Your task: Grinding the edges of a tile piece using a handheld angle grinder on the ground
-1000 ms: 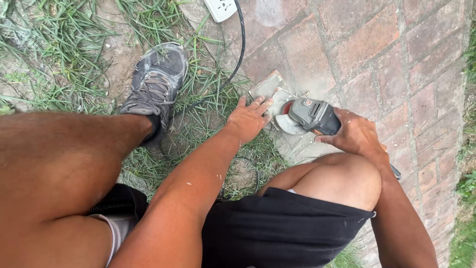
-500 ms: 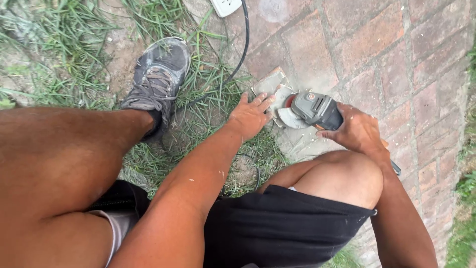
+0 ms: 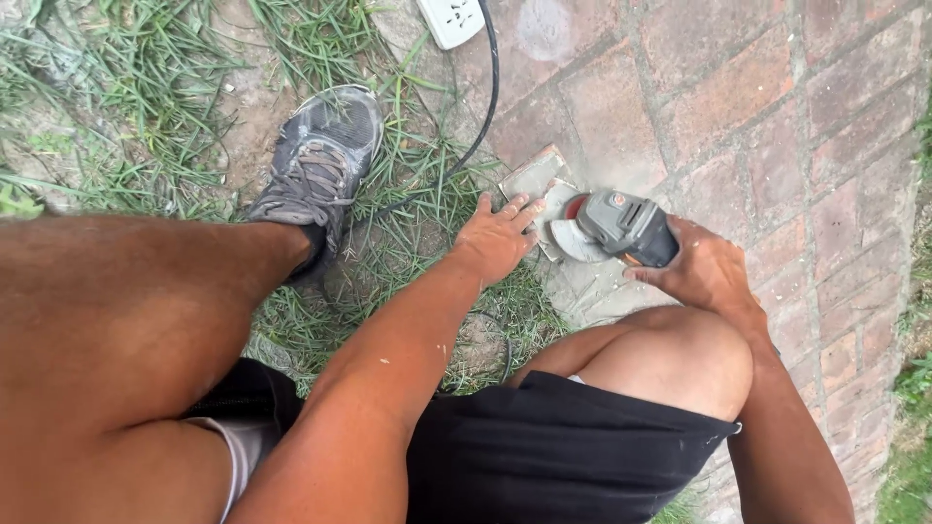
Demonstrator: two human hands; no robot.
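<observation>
Two hands close together: left hand (image 3: 497,238) flat, open, pinning tile (image 3: 532,180) on paving right beside disc (image 3: 575,243), right hand (image 3: 701,272) gripping grinder (image 3: 626,225); kickback could cut fingers (image 3: 524,209).

Backyard: brick paving (image 3: 738,107), grass (image 3: 116,87)

1. The white plastic socket block (image 3: 451,17) was cut off by the top edge.
2. The black power cable (image 3: 488,87) vanished among grass blades.
3. The grey angle grinder (image 3: 621,226) had its rear handle hidden inside the right hand (image 3: 704,272).
4. The pale flat stone tile (image 3: 536,180) lay partly covered by the left hand (image 3: 497,238) and the grinder's disc.
</observation>
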